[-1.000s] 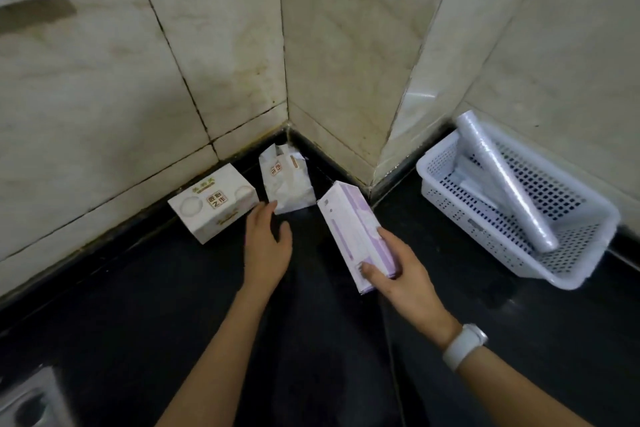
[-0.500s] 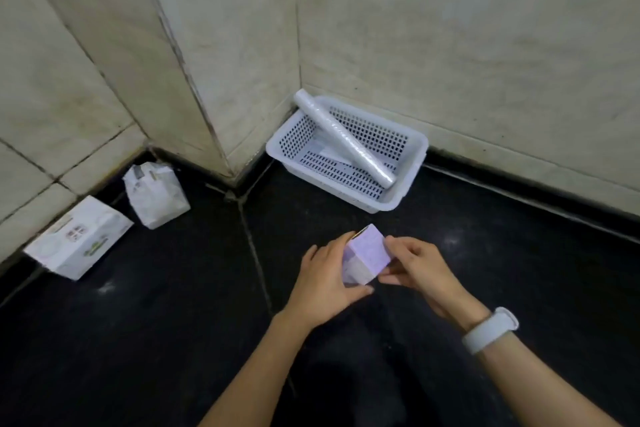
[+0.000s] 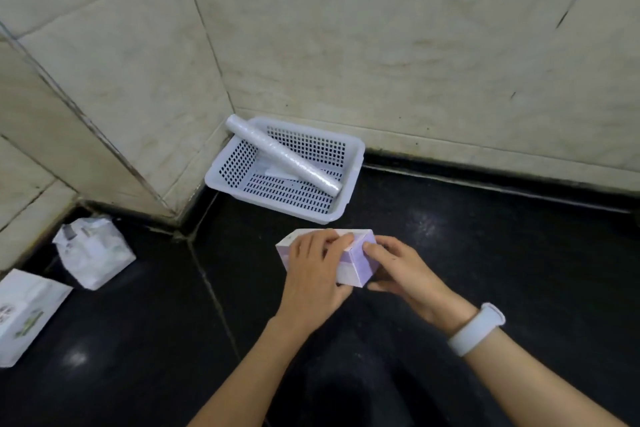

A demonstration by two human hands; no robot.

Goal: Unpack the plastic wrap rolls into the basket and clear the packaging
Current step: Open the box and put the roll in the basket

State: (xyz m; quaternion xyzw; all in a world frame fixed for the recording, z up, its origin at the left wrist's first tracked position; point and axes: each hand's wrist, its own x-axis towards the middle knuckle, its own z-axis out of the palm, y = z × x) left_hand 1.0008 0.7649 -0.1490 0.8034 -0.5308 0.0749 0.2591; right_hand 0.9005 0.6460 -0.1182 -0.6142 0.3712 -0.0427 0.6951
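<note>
Both hands, left hand and right hand, grip a lilac box above the dark floor; farther off, a roll lies slanted in the white basket.

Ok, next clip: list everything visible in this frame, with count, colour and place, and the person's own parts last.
basket: one, white perforated plastic, on the dark floor against the wall.
plastic wrap roll: one, clear, lying diagonally in the basket with its upper end resting on the rim.
flat white piece: one, on the basket bottom under the roll; cannot tell what it is.
purple box: one, pale purple and white, held in both hands below the basket.
crumpled bag: one, white with print, on the floor at left.
white carton: one, printed, at the left edge.
wristband: one, white, on the right wrist.
left hand: gripping the box.
right hand: fingers at the box end.
</note>
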